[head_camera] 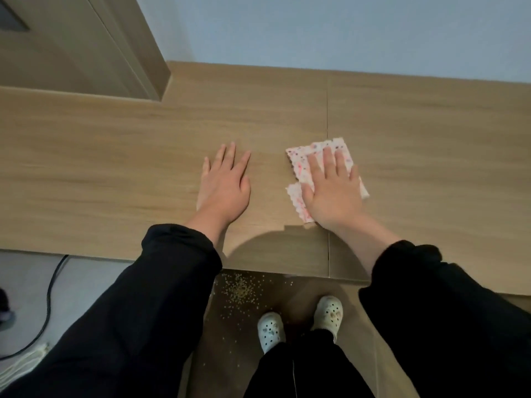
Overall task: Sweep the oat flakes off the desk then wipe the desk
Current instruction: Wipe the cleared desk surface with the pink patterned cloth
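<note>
Pressing our right hand (333, 193) spread flat on the cloth (298, 168), we are resting our left hand (227, 182) spread on the counter (115, 168); oats (241, 291) are lying on the floor (230, 354).

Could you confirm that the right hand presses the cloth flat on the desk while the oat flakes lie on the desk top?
Not quite: the head view shows the oat flakes on the floor below the near edge of the desk, by the shoes. The right hand does press the cloth flat on the desk.
</note>
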Available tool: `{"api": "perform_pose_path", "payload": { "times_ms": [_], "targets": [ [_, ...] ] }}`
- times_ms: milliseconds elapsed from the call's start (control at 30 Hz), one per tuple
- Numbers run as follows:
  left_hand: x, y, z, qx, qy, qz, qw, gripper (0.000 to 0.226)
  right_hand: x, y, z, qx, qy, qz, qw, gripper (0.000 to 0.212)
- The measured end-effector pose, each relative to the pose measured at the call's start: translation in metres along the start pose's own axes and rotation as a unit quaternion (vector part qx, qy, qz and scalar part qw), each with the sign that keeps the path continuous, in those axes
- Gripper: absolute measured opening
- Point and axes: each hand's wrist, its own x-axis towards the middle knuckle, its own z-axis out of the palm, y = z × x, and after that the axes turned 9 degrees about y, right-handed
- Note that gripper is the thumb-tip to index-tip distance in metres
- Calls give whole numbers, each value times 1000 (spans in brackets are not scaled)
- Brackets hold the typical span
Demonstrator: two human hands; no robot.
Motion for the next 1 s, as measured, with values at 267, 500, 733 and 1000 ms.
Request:
{"api": "perform_pose_path", "payload": {
  "times_ms": [267, 500, 733, 1000],
  "targets": [
    [-18, 27, -5, 9, 4, 97, 995, 52, -117, 48, 11, 0, -9, -249, 968, 56],
    [-29, 37, 5, 5, -26, 84, 996, 58, -64, 62, -1, -2, 8, 161, 987, 66],
    [-25, 43, 4, 8, -38, 61, 997, 57, -74, 75, -2, 14, 2, -202, 979, 64],
    [-14, 66, 5, -8, 7, -7, 1000, 50, 3, 113, -8, 13, 14, 74, 997, 67]
  ]
}}
